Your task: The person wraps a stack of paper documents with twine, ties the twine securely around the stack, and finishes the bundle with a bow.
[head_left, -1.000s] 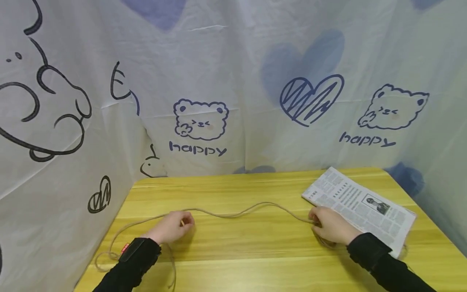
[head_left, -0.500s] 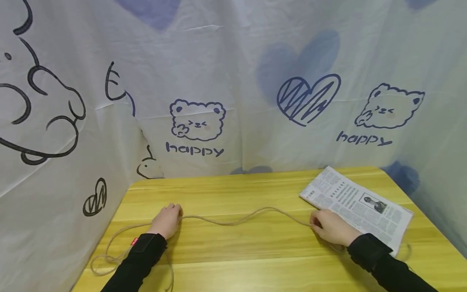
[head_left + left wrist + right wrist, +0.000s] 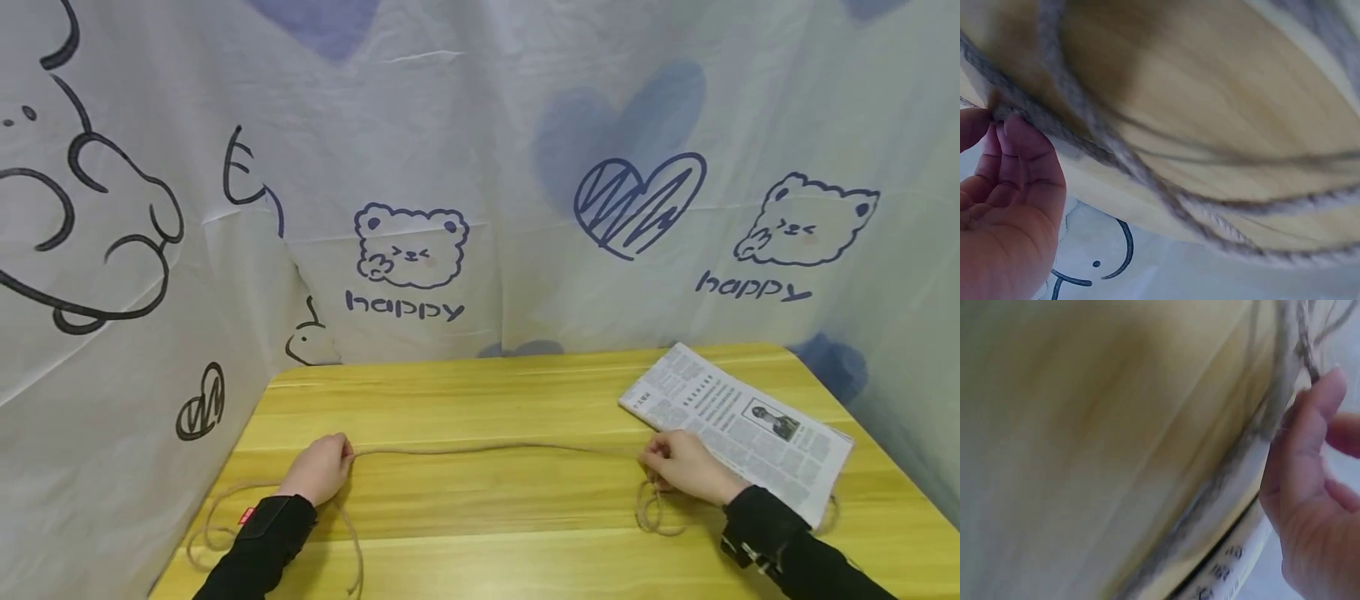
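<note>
Bench (image 3: 525, 400): yellow wood, printed sheet backdrop (image 3: 480, 167) behind & at left. Newspaper (image 3: 738, 425) lies flat at the far right, same spot as 1 s ago.

Rope (image 3: 495, 450): biggest change. 1 s ago it sagged in a wavy hump btwn the hands; half a sec ago the hump was lower; now it runs nearly straight & taut across the bench, hand to hand. Slack loops lie at both ends – a loose tangle by the left bench edge, a small coil just under the right wrist.

Left hand (image 3: 318, 468): has slid out left & nearer the body vs. earlier frames. Fingers (image 3: 1022, 156) curled, pinching rope against thumb; wrist view confirms the strand runs thru the fingertips.

Right hand (image 3: 686, 467): barely moved, just beside the newspaper's near edge. Fingers (image 3: 1310, 419) bent round the rope; wrist view blurred, but the strand passes thru the grip.

Judgement: the middle span looks pulled straight, so the stretching-out step seems about done, w/ the end loops not yet dealt with
</note>
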`<control>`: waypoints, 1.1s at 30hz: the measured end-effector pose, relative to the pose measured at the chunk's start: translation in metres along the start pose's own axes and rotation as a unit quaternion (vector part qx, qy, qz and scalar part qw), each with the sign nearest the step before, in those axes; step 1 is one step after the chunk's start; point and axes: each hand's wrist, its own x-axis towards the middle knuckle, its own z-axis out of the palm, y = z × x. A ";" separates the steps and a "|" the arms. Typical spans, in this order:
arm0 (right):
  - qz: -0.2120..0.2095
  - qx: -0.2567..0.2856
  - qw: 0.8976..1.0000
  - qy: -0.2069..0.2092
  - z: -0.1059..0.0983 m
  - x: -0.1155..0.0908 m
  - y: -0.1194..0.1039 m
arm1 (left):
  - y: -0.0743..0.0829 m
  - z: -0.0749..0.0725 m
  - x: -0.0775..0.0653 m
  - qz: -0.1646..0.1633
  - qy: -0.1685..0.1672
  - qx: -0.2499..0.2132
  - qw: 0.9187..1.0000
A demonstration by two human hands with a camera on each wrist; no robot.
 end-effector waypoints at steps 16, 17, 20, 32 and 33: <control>-0.049 -0.150 0.986 0.059 -0.002 -0.002 -0.002 | 0.007 -0.005 0.001 -0.016 -0.030 -0.033 0.999; -0.053 -0.155 0.985 0.058 -0.003 -0.002 -0.002 | 0.007 -0.005 0.000 -0.013 -0.030 -0.032 0.999; -0.067 -0.169 0.982 0.054 -0.005 -0.004 -0.001 | 0.006 -0.005 -0.002 -0.002 -0.025 -0.028 0.999; -0.043 -0.180 0.982 0.026 -0.020 -0.011 0.008 | -0.002 -0.007 -0.007 -0.003 -0.025 -0.011 1.000; -0.044 -0.180 0.982 0.028 -0.020 -0.011 0.007 | -0.001 -0.007 -0.007 -0.004 -0.028 -0.013 1.000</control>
